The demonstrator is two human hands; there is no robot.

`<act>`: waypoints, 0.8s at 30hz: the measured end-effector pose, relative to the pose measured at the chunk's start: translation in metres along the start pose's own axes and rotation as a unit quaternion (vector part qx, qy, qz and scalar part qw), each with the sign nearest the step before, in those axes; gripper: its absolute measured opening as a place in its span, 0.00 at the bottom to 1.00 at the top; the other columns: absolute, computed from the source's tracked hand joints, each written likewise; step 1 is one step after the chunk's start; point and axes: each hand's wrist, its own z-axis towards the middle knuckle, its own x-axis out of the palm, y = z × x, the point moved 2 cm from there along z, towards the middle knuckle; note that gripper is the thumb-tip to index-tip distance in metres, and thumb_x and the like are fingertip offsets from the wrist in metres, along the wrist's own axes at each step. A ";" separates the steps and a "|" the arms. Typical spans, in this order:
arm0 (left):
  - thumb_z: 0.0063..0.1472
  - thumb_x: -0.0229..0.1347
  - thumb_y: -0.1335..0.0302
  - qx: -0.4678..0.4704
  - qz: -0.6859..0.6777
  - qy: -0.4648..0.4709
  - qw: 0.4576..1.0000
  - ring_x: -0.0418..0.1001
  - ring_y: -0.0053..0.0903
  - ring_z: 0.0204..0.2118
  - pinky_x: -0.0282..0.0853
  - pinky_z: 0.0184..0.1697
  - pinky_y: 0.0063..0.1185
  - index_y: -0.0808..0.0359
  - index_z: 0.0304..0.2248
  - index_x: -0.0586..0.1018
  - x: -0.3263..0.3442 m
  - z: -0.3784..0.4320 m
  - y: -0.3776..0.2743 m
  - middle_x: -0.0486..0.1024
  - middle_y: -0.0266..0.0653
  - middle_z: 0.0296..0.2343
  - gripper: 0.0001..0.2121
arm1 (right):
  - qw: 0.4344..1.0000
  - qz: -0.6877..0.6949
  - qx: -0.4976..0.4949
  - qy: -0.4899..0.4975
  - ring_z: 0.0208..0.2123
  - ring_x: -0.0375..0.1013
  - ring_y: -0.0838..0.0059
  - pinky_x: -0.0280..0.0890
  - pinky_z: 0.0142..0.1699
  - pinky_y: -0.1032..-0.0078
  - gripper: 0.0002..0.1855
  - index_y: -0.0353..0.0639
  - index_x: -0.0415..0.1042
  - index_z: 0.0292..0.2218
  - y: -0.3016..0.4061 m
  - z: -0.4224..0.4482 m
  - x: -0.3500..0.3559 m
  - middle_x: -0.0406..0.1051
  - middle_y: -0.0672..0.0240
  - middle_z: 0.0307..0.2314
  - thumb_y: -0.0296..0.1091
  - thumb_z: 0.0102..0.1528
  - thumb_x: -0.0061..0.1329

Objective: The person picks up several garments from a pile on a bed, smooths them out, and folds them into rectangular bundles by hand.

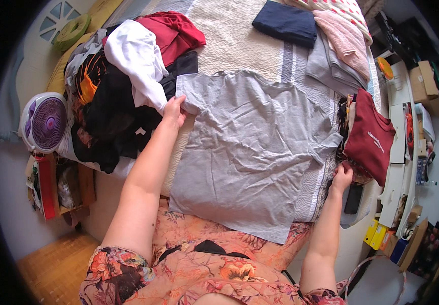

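A wrinkled grey T-shirt (250,148) lies spread out before me on the bed, its neckline towards the far side and its hem reaching my lap. My left hand (175,111) pinches the edge of its left sleeve. On the right, my right hand (343,177) is at the near edge of a stack of folded clothes, below the shirt's right sleeve. Its fingertips are bunched together, and whether they hold anything is unclear. A folded dark red T-shirt (372,137) with printed writing tops that stack.
Left of the shirt rises a heap of loose clothes, with a white garment (135,61) on top. A purple-and-white fan (48,122) stands beside it. Farther back lie a folded navy cloth (285,23) and folded grey fabric (328,65). A dark phone-like object (353,199) lies near my right hand.
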 end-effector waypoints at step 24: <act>0.42 0.56 0.69 0.325 0.680 0.161 0.638 0.58 0.35 0.46 0.54 0.48 0.24 0.68 0.45 0.60 0.000 -0.204 0.050 0.58 0.45 0.43 0.30 | 0.943 0.161 0.075 0.283 0.27 0.66 0.81 0.64 0.26 0.86 0.20 0.34 0.58 0.43 0.047 -0.087 0.129 0.62 0.66 0.32 0.27 0.48 0.45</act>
